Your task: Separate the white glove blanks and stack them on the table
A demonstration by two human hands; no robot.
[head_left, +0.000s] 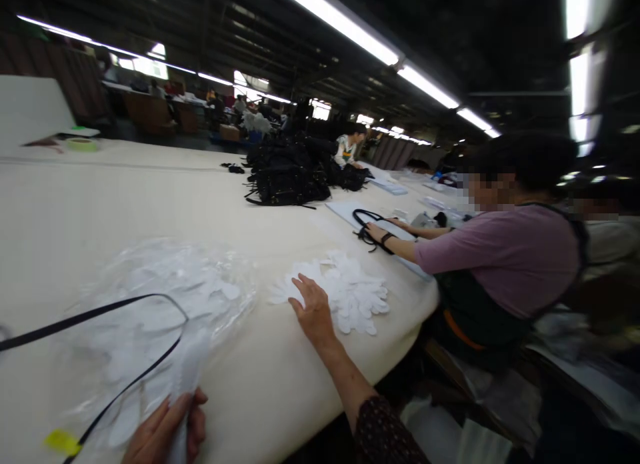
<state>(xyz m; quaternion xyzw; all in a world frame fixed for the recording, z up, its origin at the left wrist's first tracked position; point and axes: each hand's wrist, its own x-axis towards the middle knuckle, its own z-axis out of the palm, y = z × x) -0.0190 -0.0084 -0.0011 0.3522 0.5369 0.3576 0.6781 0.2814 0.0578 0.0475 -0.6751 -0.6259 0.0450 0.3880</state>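
Observation:
My left hand [163, 429] is closed around a white stack of thin flat pieces [193, 361], held upright at the table's near edge. My right hand [316, 314] hovers over or rests on the left side of a loose pile of white rounded pieces [357, 287]; its fingers are spread and nothing shows in them. Whether the fingertips touch the pile is unclear. Behind my left hand lies a clear plastic bag [235, 311] with more white pieces inside. A black strap [90, 321] loops across the bag, with a yellow piece [63, 442] near its lower end.
On the right, a co-worker [500, 264] leans in, both hands on a black strapped item [370, 217]. Black bags [293, 171] are heaped at the back of the cream-covered table [250, 224]. A tape roll [81, 144] lies far left. Another person [347, 147] stands beyond the heap.

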